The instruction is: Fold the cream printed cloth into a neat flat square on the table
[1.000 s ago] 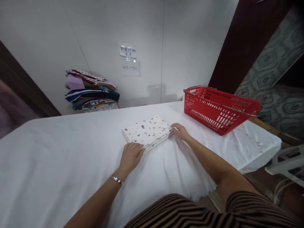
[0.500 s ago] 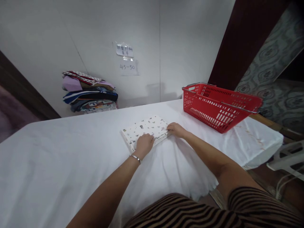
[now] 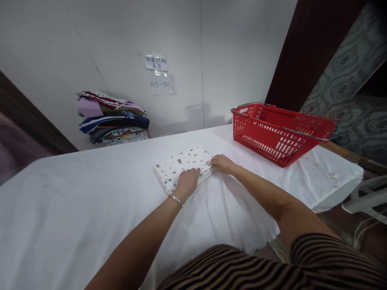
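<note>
A folded white cloth with small dark and coloured prints (image 3: 178, 165) lies flat on the white-covered table (image 3: 90, 189) in front of me. My left hand (image 3: 188, 182), with a silver bracelet at the wrist, is on its near edge, the fingers curled over the front fold. At the cloth's right corner my right hand (image 3: 222, 163) pinches the folded layers between thumb and fingers.
To the right stands a red plastic basket (image 3: 272, 137) with metal handles. A stack of folded fabrics (image 3: 115, 119) sits against the wall at the back left. Paper signs (image 3: 161, 84) hang on the wall. A white plastic stool (image 3: 367, 197) is at the far right.
My left hand has slid a little to the right along the near edge of the cloth. My right hand stays at the right corner.
</note>
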`<action>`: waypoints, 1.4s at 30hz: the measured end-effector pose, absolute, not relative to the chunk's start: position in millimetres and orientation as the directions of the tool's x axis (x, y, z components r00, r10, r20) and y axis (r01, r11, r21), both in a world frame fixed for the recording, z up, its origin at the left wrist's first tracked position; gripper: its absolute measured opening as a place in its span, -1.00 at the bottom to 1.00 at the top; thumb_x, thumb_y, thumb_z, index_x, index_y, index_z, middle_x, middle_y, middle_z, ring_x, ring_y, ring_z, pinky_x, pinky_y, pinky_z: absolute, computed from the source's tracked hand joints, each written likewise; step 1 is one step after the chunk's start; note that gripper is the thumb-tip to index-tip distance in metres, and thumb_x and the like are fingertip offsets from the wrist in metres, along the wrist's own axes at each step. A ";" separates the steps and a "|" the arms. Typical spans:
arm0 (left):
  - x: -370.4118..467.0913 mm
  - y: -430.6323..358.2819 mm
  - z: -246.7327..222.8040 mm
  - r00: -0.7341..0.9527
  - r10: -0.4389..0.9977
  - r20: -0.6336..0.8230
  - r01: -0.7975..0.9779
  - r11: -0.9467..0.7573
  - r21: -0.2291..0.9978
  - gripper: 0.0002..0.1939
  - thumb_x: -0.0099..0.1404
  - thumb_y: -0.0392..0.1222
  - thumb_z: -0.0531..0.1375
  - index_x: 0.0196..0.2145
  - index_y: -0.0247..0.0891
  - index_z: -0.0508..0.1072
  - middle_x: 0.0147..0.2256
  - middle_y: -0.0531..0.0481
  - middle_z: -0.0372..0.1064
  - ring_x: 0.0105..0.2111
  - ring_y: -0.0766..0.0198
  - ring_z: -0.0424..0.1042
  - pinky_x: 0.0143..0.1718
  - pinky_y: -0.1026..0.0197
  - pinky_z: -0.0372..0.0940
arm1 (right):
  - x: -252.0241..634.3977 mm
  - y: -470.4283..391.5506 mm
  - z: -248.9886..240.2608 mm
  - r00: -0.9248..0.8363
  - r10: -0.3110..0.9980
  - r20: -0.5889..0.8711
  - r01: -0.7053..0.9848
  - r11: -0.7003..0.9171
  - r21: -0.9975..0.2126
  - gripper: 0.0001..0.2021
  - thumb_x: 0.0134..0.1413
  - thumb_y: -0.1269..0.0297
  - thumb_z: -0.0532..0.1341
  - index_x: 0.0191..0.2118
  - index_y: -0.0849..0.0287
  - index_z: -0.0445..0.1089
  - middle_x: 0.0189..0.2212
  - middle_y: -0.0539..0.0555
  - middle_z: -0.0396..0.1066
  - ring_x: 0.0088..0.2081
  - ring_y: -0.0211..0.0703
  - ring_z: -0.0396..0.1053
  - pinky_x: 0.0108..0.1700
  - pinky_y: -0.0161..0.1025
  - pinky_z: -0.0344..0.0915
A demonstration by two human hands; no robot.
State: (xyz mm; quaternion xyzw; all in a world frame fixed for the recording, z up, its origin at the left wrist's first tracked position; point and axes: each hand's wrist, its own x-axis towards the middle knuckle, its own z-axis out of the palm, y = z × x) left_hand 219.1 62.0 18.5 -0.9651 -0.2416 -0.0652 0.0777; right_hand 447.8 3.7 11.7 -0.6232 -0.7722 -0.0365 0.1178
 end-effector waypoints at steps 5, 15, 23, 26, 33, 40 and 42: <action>221.6 60.7 21.0 0.810 0.574 0.119 0.580 -0.815 -0.013 -0.70 0.27 -0.39 -0.06 -0.08 -0.28 0.32 -0.21 -0.15 0.41 -0.23 0.14 0.41 -0.28 0.15 0.22 | 445.6 1.4 7.9 -0.208 0.949 0.238 0.971 0.230 -0.068 -0.78 0.10 0.45 0.13 -0.16 0.14 0.45 -0.16 0.12 0.45 -0.08 -0.08 0.31 -0.11 -0.23 0.11; 217.2 62.7 23.5 0.743 0.659 0.120 0.636 -0.750 0.183 -0.66 0.26 -0.34 -0.02 -0.03 -0.20 0.31 -0.11 -0.04 0.43 -0.13 0.19 0.39 -0.19 0.18 0.22 | 439.5 5.0 5.6 -0.189 0.937 0.293 0.982 0.173 0.082 -0.82 0.15 0.46 0.08 -0.22 0.21 0.41 -0.24 0.15 0.42 -0.16 -0.05 0.25 -0.18 -0.20 0.04; 215.9 55.9 22.1 0.822 0.564 0.082 0.563 -0.826 0.036 -0.73 0.28 -0.38 -0.04 -0.10 -0.25 0.30 -0.15 -0.11 0.35 -0.16 0.17 0.35 -0.24 0.16 0.22 | 446.5 -6.4 2.7 -0.216 0.931 0.296 0.975 0.190 0.114 -0.83 0.16 0.46 0.07 -0.22 0.20 0.38 -0.24 0.16 0.41 -0.18 -0.07 0.23 -0.17 -0.18 0.00; 216.7 55.3 21.0 0.827 0.552 0.107 0.555 -0.832 0.002 -0.75 0.28 -0.39 -0.04 -0.11 -0.26 0.28 -0.13 -0.12 0.30 -0.21 0.18 0.36 -0.32 0.17 0.22 | 445.7 -6.7 4.2 -0.215 0.934 0.285 0.975 0.189 0.115 -0.84 0.14 0.48 0.07 -0.22 0.22 0.38 -0.24 0.16 0.41 -0.17 -0.06 0.23 -0.16 -0.18 0.00; 217.8 57.0 17.2 0.845 0.523 0.113 0.529 -0.848 -0.038 -0.73 0.27 -0.43 -0.08 -0.15 -0.29 0.31 -0.24 -0.13 0.31 -0.25 0.15 0.36 -0.34 0.17 0.21 | 442.5 -6.2 5.8 -0.204 0.947 0.249 0.977 0.180 0.114 -0.85 0.11 0.49 0.08 -0.24 0.21 0.35 -0.25 0.15 0.39 -0.18 -0.06 0.23 -0.16 -0.18 0.00; 216.0 57.7 14.3 0.845 0.524 0.104 0.528 -0.849 -0.004 -0.75 0.26 -0.42 -0.03 -0.15 -0.29 0.33 -0.23 -0.13 0.34 -0.19 0.15 0.34 -0.25 0.16 0.21 | 439.5 -6.8 3.4 -0.188 0.954 0.235 0.981 0.171 0.089 -0.84 0.11 0.50 0.08 -0.23 0.20 0.35 -0.21 0.16 0.38 -0.12 -0.06 0.21 -0.13 -0.18 0.00; 215.9 57.6 15.7 0.853 0.513 0.094 0.514 -0.857 0.005 -0.75 0.26 -0.42 -0.03 -0.15 -0.27 0.33 -0.21 -0.12 0.33 -0.17 0.15 0.33 -0.22 0.15 0.21 | 439.5 -6.7 1.6 -0.182 0.955 0.235 0.983 0.167 0.082 -0.84 0.11 0.50 0.08 -0.23 0.21 0.36 -0.20 0.15 0.39 -0.11 -0.06 0.21 -0.13 -0.18 0.01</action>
